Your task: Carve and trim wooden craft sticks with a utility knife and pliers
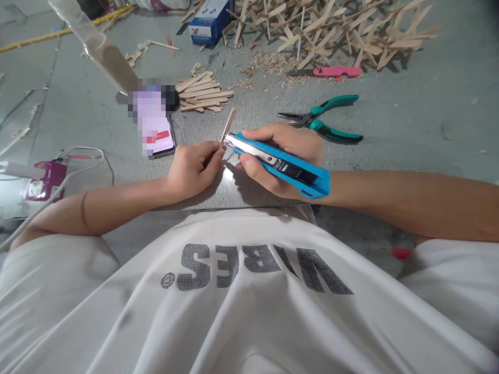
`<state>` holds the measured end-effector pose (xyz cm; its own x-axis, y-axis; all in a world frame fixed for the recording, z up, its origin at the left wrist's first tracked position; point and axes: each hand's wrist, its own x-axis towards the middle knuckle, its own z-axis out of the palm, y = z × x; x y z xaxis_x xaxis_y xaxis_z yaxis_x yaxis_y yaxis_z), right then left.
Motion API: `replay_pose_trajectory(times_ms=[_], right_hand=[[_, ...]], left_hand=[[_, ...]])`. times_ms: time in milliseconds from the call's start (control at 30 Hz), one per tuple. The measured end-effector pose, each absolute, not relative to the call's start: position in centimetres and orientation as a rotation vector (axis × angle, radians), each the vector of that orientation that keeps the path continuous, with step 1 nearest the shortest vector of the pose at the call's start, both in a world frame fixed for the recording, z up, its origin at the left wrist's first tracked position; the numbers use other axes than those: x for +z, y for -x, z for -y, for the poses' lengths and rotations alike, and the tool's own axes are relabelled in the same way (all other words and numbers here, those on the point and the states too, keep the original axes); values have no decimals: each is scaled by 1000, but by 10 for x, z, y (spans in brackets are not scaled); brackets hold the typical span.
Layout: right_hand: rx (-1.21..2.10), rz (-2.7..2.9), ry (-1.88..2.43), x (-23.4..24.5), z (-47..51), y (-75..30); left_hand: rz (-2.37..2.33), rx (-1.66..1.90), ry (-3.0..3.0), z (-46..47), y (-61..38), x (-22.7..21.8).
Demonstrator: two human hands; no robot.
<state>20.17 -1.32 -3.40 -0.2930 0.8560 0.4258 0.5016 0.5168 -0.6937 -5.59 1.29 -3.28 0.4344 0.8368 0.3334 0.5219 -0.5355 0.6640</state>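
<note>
My left hand pinches the lower end of a wooden craft stick, which tilts up and slightly to the right. In my right hand is a blue utility knife, its metal tip up against the stick just above my left fingers. How far the blade sticks out is too small to tell. Beyond my left hand lies a pile of loose craft sticks. Past my right hand, pliers with green and black handles rest with their handles spread.
Crossed sticks are heaped at the back, with wood shavings in front. A pink-handled knife, a blue box, a phone and a plastic bottle lie around. A white cable runs at left, near a purple device.
</note>
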Motion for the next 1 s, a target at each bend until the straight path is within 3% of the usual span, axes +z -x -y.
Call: replay_pose_trajectory(times_ms=[333,633,1000], right_hand=[[152,2032,737,-33,-2,-210],[52,2076,657,-22,-7,-219],[28,2029,814,-42,-8,-223]], left_hand=[[-1061,913,-2226,-14,58,-33],[-1046,900,-2202,-15,57,-33],[-1039,934,-2059,-12,58,-38]])
